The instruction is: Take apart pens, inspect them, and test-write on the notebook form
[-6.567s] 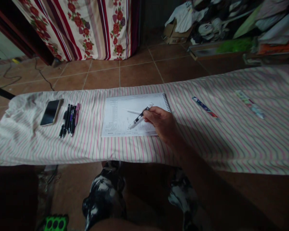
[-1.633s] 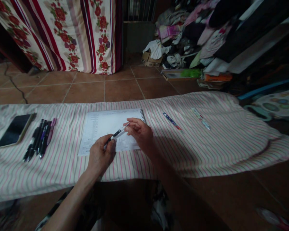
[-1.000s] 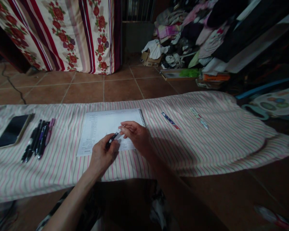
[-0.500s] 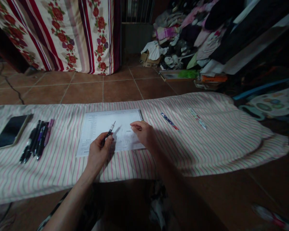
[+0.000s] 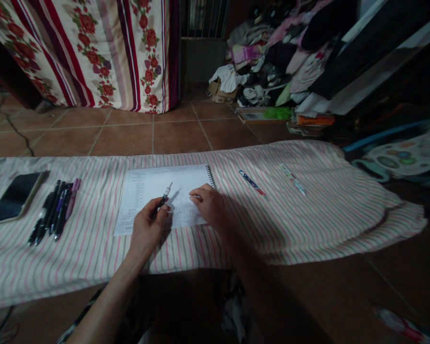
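My left hand (image 5: 148, 229) is closed round the black front half of a pen (image 5: 163, 198), its tip pointing up and away over the spiral notebook (image 5: 146, 188). My right hand (image 5: 210, 208) rests on the notebook's right side, its fingers pinched on a small pale piece (image 5: 195, 196) that I cannot make out. The notebook lies open on the striped cloth (image 5: 308, 215) covering a low board.
A dark phone (image 5: 13, 197) and several pens (image 5: 53, 210) lie at the left of the cloth. A blue-and-red pen (image 5: 252, 183) and a pale pen (image 5: 293, 179) lie at the right. Tiled floor, a floral curtain (image 5: 103, 52) and piled clothes (image 5: 272, 62) lie beyond.
The pen, first held whole in my right hand, was gripped by both hands and came apart. My left hand now keeps the black half; my right hand has lowered onto the page.
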A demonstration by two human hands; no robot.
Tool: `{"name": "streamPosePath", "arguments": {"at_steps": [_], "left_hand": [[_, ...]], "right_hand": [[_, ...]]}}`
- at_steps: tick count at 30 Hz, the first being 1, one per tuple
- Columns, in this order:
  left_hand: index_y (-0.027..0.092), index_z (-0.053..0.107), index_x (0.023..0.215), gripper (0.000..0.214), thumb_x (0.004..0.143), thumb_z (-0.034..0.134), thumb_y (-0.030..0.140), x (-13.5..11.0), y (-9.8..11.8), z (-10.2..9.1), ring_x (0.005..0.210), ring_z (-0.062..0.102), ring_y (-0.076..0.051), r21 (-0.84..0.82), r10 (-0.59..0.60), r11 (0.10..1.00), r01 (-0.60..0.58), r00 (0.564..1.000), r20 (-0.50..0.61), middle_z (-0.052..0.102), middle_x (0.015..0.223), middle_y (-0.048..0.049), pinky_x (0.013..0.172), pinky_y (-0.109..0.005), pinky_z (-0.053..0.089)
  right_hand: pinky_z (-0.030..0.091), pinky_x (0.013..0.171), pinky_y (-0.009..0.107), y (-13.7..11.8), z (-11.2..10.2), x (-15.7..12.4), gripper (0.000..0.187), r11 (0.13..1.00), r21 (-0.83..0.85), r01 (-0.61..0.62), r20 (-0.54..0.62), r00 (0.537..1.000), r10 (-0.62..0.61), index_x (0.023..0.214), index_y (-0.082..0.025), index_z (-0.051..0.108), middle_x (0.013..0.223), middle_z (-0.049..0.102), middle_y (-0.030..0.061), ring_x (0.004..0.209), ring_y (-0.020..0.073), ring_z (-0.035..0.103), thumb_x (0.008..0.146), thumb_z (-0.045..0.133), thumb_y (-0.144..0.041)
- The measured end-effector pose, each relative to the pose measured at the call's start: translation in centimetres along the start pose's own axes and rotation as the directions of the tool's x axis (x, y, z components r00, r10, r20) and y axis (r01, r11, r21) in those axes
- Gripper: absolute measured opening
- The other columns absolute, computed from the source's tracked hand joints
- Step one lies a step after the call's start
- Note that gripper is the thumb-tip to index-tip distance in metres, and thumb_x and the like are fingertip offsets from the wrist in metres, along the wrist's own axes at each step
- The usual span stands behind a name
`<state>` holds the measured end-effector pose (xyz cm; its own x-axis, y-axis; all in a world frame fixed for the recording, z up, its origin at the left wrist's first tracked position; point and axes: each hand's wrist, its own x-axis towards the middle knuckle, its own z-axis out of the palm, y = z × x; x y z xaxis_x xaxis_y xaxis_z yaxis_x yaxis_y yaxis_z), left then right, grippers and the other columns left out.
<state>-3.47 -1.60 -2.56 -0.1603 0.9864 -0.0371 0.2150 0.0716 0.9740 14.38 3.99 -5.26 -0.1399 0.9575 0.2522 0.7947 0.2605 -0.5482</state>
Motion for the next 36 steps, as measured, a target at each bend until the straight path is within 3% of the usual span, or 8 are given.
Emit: {"name": "streamPosePath", "arguments": {"at_steps": [9, 11, 14, 20, 23, 26, 30, 36], "left_hand": [[0.015, 0.063, 0.092, 0.031, 0.074, 0.057, 0.039, 0.0, 0.4, 0.2, 0.069, 0.059, -0.017, 0.020, 0.007, 1.000, -0.006, 1.000, -0.020, 0.067, 0.075, -0.0038, 0.067, -0.029, 0.046], [0.015, 0.063, 0.092, 0.031, 0.074, 0.057, 0.039, 0.0, 0.4, 0.1, 0.070, 0.059, -0.017, 0.022, 0.007, 1.000, -0.006, 1.000, -0.018, 0.067, 0.075, -0.0039, 0.068, -0.030, 0.046], [0.015, 0.063, 0.093, 0.031, 0.074, 0.057, 0.039, 0.0, 0.4, 0.1, 0.070, 0.060, -0.017, 0.010, -0.005, 1.000, 0.005, 1.000, -0.006, 0.067, 0.075, -0.0036, 0.068, -0.029, 0.046], [0.014, 0.063, 0.096, 0.034, 0.075, 0.058, 0.040, 0.1, 0.0, 0.1, 0.069, 0.060, -0.016, 0.004, -0.024, 1.000, 0.023, 1.000, 0.018, 0.068, 0.075, -0.0034, 0.067, -0.028, 0.046], [0.014, 0.063, 0.100, 0.037, 0.076, 0.057, 0.042, 0.1, -0.4, 0.1, 0.067, 0.060, -0.016, 0.027, -0.030, 0.999, 0.029, 0.999, 0.029, 0.068, 0.075, -0.0036, 0.065, -0.028, 0.047], [0.014, 0.064, 0.103, 0.040, 0.076, 0.057, 0.043, 0.1, -0.8, 0.1, 0.068, 0.061, -0.017, 0.061, -0.030, 0.998, 0.027, 0.999, 0.042, 0.069, 0.077, -0.0047, 0.066, -0.028, 0.048], [0.014, 0.064, 0.106, 0.045, 0.075, 0.058, 0.046, 0.0, -1.0, 0.2, 0.070, 0.063, -0.018, 0.088, -0.016, 0.996, 0.011, 0.998, 0.053, 0.070, 0.082, -0.0067, 0.067, -0.031, 0.049], [0.013, 0.066, 0.106, 0.050, 0.075, 0.057, 0.051, -0.1, -0.1, 0.2, 0.073, 0.063, -0.020, 0.144, 0.000, 0.990, -0.005, 0.999, 0.038, 0.071, 0.082, -0.0074, 0.071, -0.033, 0.050]], "right_hand": [[0.040, 0.067, 0.026, -0.5, -0.3, -0.2, 0.008, 0.999, -0.024, 0.027, 0.002, 1.000, -0.027, 0.077, -0.020, 0.067, 0.078, 0.059, 0.0039, 0.075, 0.0158, 0.056, 0.078, 0.060, -0.016], [0.041, 0.067, 0.026, -0.7, -0.5, -0.1, 0.009, 0.999, 0.044, 0.016, -0.023, 1.000, -0.015, 0.076, -0.020, 0.066, 0.078, 0.059, 0.0036, 0.072, 0.0150, 0.056, 0.078, 0.058, -0.016], [0.043, 0.067, 0.025, -0.9, -1.0, 0.2, 0.009, 0.960, 0.280, -0.027, -0.041, 0.998, 0.040, 0.077, -0.019, 0.065, 0.079, 0.062, 0.0030, 0.071, 0.0135, 0.057, 0.078, 0.056, -0.017], [0.041, 0.054, 0.023, -1.5, -1.9, 0.5, 0.014, 0.654, 0.707, -0.270, 0.180, 0.962, 0.203, 0.079, -0.018, 0.065, 0.063, 0.060, -0.0011, 0.060, 0.0120, 0.055, 0.071, 0.060, -0.029], [0.040, 0.055, 0.022, -1.9, -2.3, 0.5, 0.019, 0.498, 0.800, -0.334, 0.249, 0.941, 0.230, 0.080, -0.018, 0.067, 0.068, 0.064, -0.0001, 0.061, 0.0103, 0.054, 0.067, 0.064, -0.032], [0.040, 0.058, 0.022, -2.1, -2.6, 0.4, 0.022, 0.413, 0.831, -0.373, 0.291, 0.924, 0.250, 0.081, -0.019, 0.069, 0.075, 0.066, 0.0014, 0.063, 0.0094, 0.054, 0.066, 0.066, -0.034], [0.040, 0.060, 0.023, -2.1, -2.9, 0.3, 0.022, 0.382, 0.846, -0.372, 0.296, 0.924, 0.244, 0.083, -0.020, 0.070, 0.077, 0.066, 0.0009, 0.065, 0.0093, 0.053, 0.067, 0.065, -0.034], [0.040, 0.057, 0.024, -2.4, -3.3, 0.2, 0.019, 0.446, 0.838, -0.313, 0.258, 0.949, 0.182, 0.081, -0.019, 0.068, 0.067, 0.061, -0.0010, 0.063, 0.0105, 0.052, 0.067, 0.064, -0.031]]}}
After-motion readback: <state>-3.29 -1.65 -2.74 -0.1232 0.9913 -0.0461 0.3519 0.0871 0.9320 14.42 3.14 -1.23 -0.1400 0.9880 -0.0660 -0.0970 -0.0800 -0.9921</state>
